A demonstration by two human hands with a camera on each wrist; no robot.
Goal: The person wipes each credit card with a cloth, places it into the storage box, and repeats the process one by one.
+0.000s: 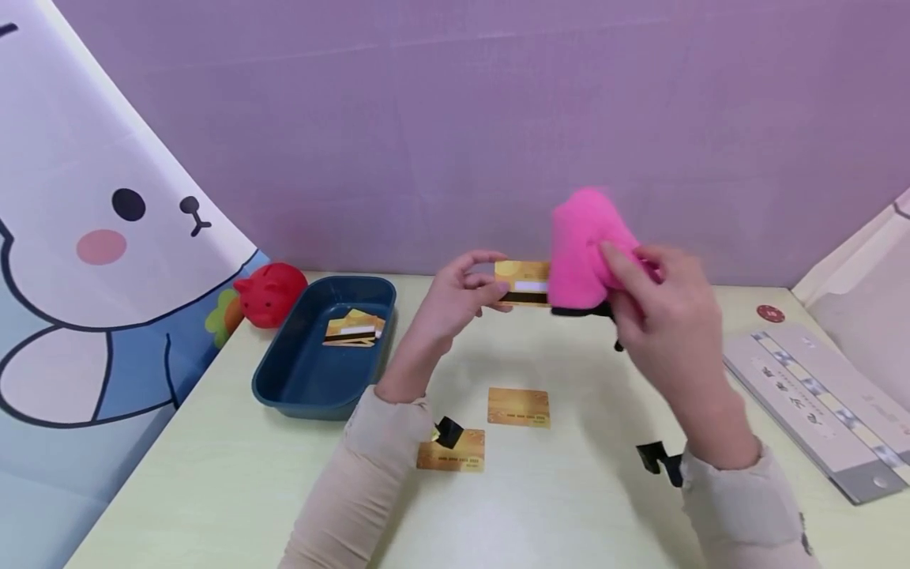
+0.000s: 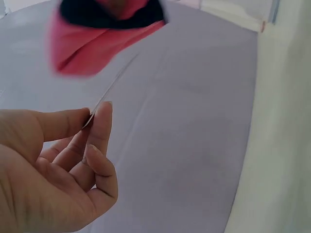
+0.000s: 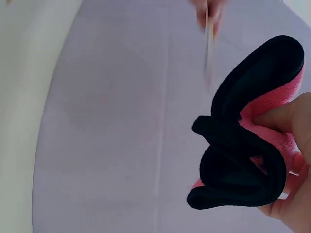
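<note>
Pink cloth (image 1: 586,245) up, just right of centre in the head view, and the right hand (image 1: 675,324) had it bunched between thumb and fingers! Opposite, the left hand (image 1: 455,296) pinched a gold card (image 1: 522,273) by its left end, thumb against fingertips, dark stripe showing. The step looked like a wipe about to be made or under way: from the head the cloth hid the card's right end, yet both wrist views seemed to show a gap, so contact was hard to call. Next, it seemed, called for a steady pinch and the cloth laid on the face without bending the card.

Around them, the table (image 1: 213,474) filled the lower frame. A grey case (image 1: 789,379) lay at the right, a blue tray (image 1: 302,375) left of centre, a red pig (image 1: 270,296) at its upper left. More cards (image 1: 353,328) overlapped inside the tray; two loose cards (image 1: 519,403) lay low in the middle. And the obstacle? One black scrap (image 1: 449,433) partly covered the nearer of those two! Smallest, a red chip (image 1: 771,314) sat just beyond the case.
</note>
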